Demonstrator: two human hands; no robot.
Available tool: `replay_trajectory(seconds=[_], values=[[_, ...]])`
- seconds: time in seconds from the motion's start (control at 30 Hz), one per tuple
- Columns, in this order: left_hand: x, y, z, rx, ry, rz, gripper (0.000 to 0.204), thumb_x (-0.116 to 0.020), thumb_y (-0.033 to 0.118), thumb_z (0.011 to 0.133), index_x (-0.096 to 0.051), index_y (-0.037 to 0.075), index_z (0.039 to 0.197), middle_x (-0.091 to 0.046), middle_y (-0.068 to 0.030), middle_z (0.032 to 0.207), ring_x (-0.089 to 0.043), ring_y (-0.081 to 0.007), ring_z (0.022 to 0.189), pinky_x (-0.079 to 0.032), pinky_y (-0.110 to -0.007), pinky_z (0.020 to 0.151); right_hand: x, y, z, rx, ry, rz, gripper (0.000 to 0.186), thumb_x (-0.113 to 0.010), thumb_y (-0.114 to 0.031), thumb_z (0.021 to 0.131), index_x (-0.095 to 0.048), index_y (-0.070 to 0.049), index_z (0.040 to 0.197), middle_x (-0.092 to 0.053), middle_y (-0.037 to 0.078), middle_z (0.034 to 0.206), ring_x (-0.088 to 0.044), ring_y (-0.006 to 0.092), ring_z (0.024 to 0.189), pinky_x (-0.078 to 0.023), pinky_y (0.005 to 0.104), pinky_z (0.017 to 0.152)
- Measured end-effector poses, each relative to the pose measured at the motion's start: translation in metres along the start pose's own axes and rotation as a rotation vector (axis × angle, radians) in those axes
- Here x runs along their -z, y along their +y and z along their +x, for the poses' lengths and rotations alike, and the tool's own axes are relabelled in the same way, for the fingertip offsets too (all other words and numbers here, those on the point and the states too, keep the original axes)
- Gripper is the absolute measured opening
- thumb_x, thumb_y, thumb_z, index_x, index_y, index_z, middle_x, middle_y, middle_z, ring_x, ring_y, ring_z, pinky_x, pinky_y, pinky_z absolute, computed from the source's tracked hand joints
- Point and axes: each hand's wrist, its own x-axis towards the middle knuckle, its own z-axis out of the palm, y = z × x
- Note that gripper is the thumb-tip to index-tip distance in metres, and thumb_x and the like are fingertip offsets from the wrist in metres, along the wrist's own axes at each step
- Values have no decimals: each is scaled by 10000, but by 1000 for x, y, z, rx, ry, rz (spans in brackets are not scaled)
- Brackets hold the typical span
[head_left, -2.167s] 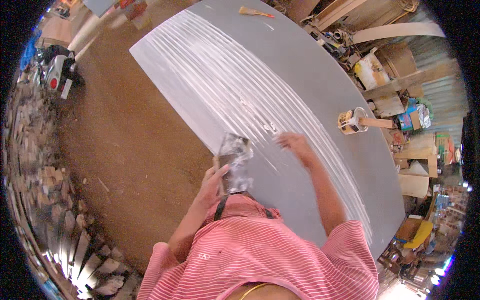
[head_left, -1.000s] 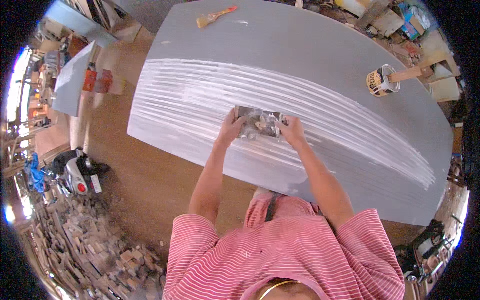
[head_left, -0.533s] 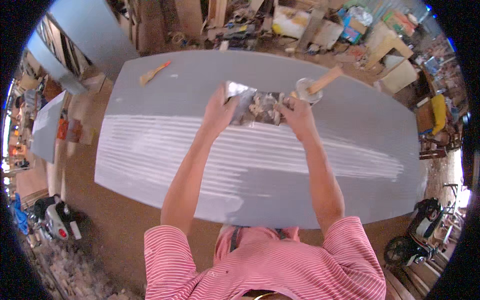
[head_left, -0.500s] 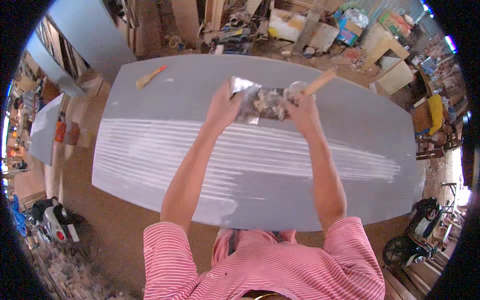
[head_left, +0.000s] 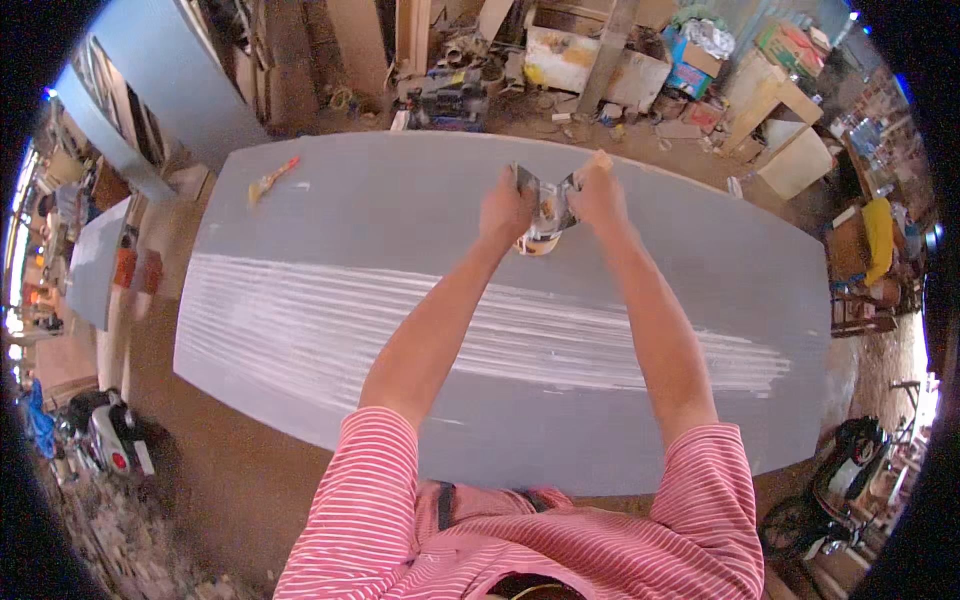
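Note:
Over the far part of a big grey panel (head_left: 380, 200), both my hands are closed on tools and held near each other. My left hand (head_left: 508, 212) grips a thin metal plate (head_left: 526, 180) tilted inward. In my right hand (head_left: 600, 203) is a scraper (head_left: 572, 188) with a wide metal blade; its pale wooden handle end sticks out beyond the fist. Between and just below the blades stands a small round tub (head_left: 540, 245), its mouth partly covered by them. White streaks (head_left: 300, 305) run in parallel ridges across the panel.
A paintbrush (head_left: 272, 180) with a red-tipped handle lies at the panel's far left. Past the far edge sit a dirty white bin (head_left: 570, 65) and cartons (head_left: 692, 60). Motorbikes stand at the lower left (head_left: 108, 435) and lower right (head_left: 825, 490).
My hands have come closer together, the left one moving right. The plate and scraper, level and smeared with paste before, now tilt over the tub, which shows more clearly.

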Motion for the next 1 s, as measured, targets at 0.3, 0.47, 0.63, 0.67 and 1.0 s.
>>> replay_trajectory(seconds=[0.3, 0.47, 0.63, 0.67, 1.0], values=[[58, -81, -186, 305, 250, -622, 540, -570, 255, 887, -397, -44, 1303, -536, -183, 1205, -514, -270, 1108, -399, -338, 933, -60, 48, -187, 25, -91, 335, 235, -549, -195, 901, -600, 26, 966, -594, 108, 843, -553, 179, 755, -452, 312, 674], [113, -144, -378, 525, 190, -909, 563, -556, 121, 904, -309, -35, 1386, -449, -95, 1316, -437, -165, 1172, -356, -286, 985, -161, 73, -290, 113, -656, 309, 234, -623, -144, 818, -617, 0, 1002, -629, 96, 903, -598, 181, 863, -452, 315, 787], [127, -189, -500, 743, 576, -930, 456, -566, 94, 887, -408, -35, 1295, -532, -75, 1184, -504, -164, 1077, -406, -286, 934, -194, -9, -268, 575, -371, -6, 291, -634, -214, 810, -637, -28, 1033, -630, 185, 953, -607, 313, 885, -471, 380, 780], [126, -196, -513, 852, 792, -923, 414, -567, 92, 884, -439, -32, 1259, -550, -68, 1141, -521, -163, 1042, -416, -288, 920, -192, -58, -264, 521, -450, 137, 274, -607, -212, 828, -636, -33, 1033, -633, 175, 972, -602, 338, 907, -466, 406, 800], [227, -195, -575, 621, 1108, -1144, 339, -530, 63, 888, -461, 2, 1214, -556, -70, 1065, -580, -148, 899, -510, -263, 728, -365, -307, -190, 1174, -463, -132, 486, -450, -21, 809, -537, -187, 1257, -557, 199, 1043, -558, 360, 990, -454, 412, 873]])
